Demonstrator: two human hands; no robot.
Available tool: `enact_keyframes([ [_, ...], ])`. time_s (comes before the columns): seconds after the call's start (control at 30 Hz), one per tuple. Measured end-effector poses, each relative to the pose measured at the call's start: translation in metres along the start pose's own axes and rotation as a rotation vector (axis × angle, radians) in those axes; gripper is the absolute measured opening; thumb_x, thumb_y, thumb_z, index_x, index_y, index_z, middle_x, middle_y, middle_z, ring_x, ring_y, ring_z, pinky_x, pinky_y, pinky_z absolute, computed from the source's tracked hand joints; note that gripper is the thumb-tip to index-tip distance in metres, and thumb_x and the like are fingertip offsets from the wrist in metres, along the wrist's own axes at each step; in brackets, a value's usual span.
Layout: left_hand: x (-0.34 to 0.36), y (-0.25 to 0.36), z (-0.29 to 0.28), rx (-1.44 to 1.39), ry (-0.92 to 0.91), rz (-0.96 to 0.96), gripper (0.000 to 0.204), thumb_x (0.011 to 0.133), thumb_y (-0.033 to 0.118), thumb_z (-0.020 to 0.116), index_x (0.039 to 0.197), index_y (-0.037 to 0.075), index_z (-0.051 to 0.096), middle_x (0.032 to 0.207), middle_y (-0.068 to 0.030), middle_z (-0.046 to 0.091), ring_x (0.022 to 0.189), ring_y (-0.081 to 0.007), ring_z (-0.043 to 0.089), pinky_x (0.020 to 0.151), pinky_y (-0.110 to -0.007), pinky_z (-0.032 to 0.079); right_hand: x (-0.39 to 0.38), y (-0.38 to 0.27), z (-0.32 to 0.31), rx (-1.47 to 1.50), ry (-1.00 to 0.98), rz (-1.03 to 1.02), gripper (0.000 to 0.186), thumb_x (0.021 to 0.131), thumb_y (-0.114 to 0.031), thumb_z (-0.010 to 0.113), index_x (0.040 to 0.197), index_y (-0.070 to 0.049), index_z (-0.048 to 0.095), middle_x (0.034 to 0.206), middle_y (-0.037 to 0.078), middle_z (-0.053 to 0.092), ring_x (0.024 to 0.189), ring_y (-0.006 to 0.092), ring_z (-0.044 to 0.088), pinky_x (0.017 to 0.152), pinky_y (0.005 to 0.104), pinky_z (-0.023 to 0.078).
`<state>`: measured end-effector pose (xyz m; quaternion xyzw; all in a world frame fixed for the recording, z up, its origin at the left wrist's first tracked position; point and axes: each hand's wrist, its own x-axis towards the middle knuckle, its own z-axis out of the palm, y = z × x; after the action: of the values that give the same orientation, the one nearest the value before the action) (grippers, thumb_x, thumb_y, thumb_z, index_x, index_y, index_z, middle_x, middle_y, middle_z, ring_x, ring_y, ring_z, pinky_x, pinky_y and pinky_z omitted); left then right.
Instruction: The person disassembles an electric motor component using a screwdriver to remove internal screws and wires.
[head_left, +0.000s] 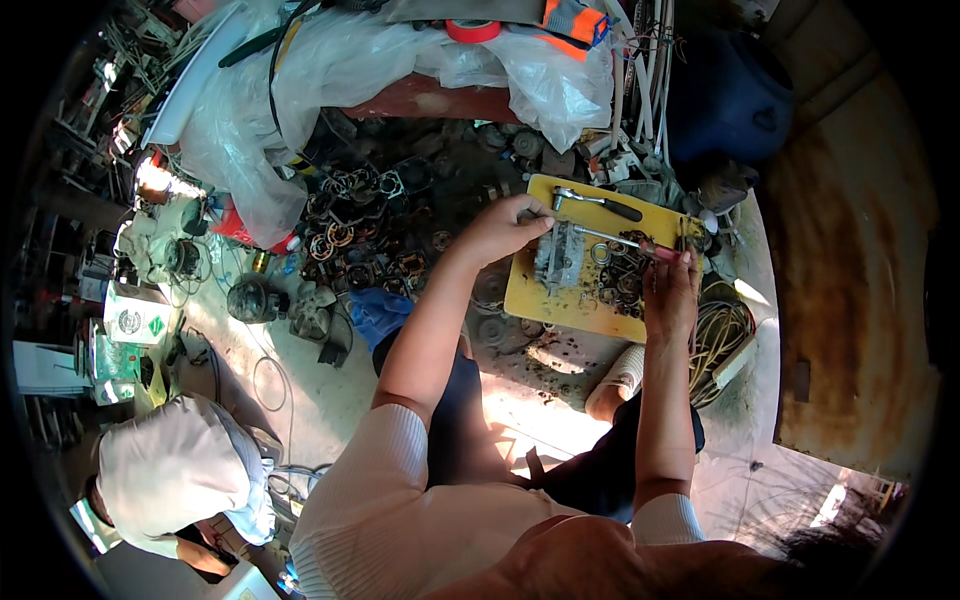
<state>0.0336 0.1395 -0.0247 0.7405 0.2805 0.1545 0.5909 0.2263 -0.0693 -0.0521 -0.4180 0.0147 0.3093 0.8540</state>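
Observation:
A screwdriver [655, 250] with a red handle is gripped in my right hand [672, 295], its long shaft pointing left. The shaft's tip lies by the upper end of a grey metal block [560, 262], close to my left hand [510, 228]. My left thumb and fingers are bent together at the block's upper left corner; what they pinch is hidden. Both hands are over a yellow board [530, 300] smeared with dark grime. A ratchet wrench [605, 204] with a black handle lies along its far edge. Metal rings [600, 252] and small dark parts are heaped right of the block.
Greasy metal parts [350, 195] cover the floor to the left. Plastic sheeting [400, 60] with red tape [472, 31] on it lies ahead. A blue barrel [725, 100] stands far right, above coiled hose [722, 335]. Another person [175, 465] bends over at lower left.

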Motion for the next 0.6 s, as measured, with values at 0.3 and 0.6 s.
enact_keyframes([
  [0.3,0.001,0.0,0.01,0.252,0.215,-0.015,0.043,0.09,0.044,0.064,0.099,0.002,0.067,0.083,-0.0138,0.068,0.078,-0.0264,0.067,0.071,-0.035,0.051,-0.004,-0.003,0.008,-0.013,-0.001,0.002,0.037,0.099,-0.02,0.056,0.134,-0.012,0.046,0.116,0.002,0.059,0.098,0.0134,0.058,0.084,0.0302,0.047],
  [0.6,0.006,-0.009,0.0,-0.017,0.005,0.018,0.03,0.087,0.032,0.071,0.095,0.003,0.068,0.086,-0.0078,0.069,0.08,-0.0152,0.063,0.074,-0.031,0.049,0.016,0.002,-0.014,-0.021,-0.081,-0.009,0.029,0.099,-0.017,0.057,0.126,-0.009,0.05,0.114,0.004,0.06,0.094,0.0146,0.059,0.076,0.0296,0.048],
])
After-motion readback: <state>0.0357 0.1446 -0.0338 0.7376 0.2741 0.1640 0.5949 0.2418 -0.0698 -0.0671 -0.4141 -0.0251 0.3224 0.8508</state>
